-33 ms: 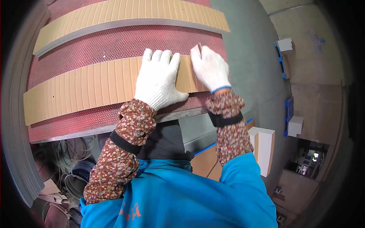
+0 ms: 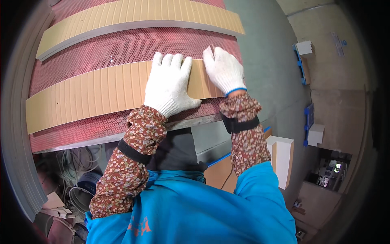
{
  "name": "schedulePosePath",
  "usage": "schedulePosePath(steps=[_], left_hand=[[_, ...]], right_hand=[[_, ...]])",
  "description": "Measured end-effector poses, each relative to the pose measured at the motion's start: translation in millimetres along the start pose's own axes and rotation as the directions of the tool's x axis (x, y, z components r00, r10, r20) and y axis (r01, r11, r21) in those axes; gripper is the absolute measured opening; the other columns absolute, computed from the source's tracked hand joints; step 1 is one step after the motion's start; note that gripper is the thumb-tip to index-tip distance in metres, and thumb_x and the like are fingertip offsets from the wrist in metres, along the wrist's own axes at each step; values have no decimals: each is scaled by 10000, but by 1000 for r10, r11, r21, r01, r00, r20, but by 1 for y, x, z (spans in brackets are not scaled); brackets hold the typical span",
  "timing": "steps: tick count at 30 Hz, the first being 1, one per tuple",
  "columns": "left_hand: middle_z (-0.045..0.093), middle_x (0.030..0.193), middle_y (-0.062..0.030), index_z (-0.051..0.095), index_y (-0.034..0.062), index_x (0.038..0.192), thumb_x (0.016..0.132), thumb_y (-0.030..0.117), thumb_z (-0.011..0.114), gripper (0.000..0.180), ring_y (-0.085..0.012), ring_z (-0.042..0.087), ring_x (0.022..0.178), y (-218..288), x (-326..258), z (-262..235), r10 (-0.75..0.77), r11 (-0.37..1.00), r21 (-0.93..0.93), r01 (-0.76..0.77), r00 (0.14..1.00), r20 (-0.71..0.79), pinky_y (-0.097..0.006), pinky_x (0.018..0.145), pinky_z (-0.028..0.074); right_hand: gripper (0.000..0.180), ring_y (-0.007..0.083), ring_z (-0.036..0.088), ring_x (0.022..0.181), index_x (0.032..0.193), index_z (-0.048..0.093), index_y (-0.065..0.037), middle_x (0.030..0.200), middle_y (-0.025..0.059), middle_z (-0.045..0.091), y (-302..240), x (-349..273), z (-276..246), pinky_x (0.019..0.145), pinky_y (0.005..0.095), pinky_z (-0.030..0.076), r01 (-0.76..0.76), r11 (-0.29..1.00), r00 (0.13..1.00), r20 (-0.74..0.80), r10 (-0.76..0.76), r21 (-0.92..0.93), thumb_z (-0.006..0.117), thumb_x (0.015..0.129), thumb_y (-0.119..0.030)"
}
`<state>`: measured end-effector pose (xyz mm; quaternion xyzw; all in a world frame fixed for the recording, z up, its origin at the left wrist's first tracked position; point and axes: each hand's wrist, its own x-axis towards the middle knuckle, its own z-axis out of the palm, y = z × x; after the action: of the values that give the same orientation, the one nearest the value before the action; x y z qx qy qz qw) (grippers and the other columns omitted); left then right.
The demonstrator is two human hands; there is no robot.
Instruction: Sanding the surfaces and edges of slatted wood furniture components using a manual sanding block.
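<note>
Your left hand [image 2: 168,85], fingers spread flat, braces the board [image 2: 97,90] on the mat [image 2: 134,42]; your right hand [image 2: 224,69] pinches a sheet [image 2: 209,52], apparently sanding, the next stroke likely needing steady pressure.

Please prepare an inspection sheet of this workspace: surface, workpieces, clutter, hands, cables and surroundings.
Surface: red textured tabletop, pale edge strip along the near side.
Workpieces: near grooved board, tan, lying flat; far grooved board beyond it, apart from it.
Clutter: pale scraps below the table, lower left; nothing seen between the two boards except a small pale speck.
Left hand: white glove, fingers spread, flat on the near board.
Right hand: white glove, pinching a folded pinkish sheet at that board's right end.
Cables: pale coils under the table; cables or hoses, cannot tell.
Surroundings: grey floor; blue pallets at right.
</note>
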<state>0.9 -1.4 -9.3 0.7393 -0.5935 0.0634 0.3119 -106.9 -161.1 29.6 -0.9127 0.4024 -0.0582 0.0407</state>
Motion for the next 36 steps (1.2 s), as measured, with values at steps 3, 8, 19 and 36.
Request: schedulePosePath(steps=[3, 8, 19, 36], left_hand=[[650, 1180, -157, 639, -4, 1301, 625, 511, 918, 894, -340, 611, 1183, 1, 1, -1, 4, 1000, -6, -4, 1000, 16, -549, 1185, 374], [651, 1184, -159, 641, -8, 1306, 626, 504, 919, 895, -343, 613, 1187, -3, -3, -6, -29, 1000, -4, 29, 998, 47, -554, 1202, 365], [650, 1196, -158, 636, -14, 1324, 626, 486, 919, 904, -348, 610, 1198, 2, 1, -4, -27, 999, -26, 28, 1000, 13, -574, 1205, 368], [646, 1218, -160, 635, -20, 1345, 615, 515, 935, 953, -343, 603, 1214, 0, -2, -4, -36, 999, -14, 37, 998, 60, -573, 1221, 360]], right_hand=[[487, 456, 786, 898, 1005, 725, -35, 931, 261, 788, 9, -4, 10, 830, 567, 619, 53, 998, 997, -45, -55, -29, 478, 1113, -441], [437, 420, 765, 731, 967, 688, -48, 758, 242, 740, -12, -77, -17, 653, 553, 596, 8, 999, 999, 31, -7, -45, 509, 1124, -415], [486, 463, 767, 801, 977, 703, -41, 813, 269, 753, -6, -47, -13, 738, 590, 594, -46, 999, 999, 1, 46, 19, 482, 1123, -447], [436, 435, 734, 657, 891, 633, -61, 673, 236, 691, -1, -129, -9, 585, 555, 557, -48, 998, 998, -24, 49, 37, 547, 1122, -420]])
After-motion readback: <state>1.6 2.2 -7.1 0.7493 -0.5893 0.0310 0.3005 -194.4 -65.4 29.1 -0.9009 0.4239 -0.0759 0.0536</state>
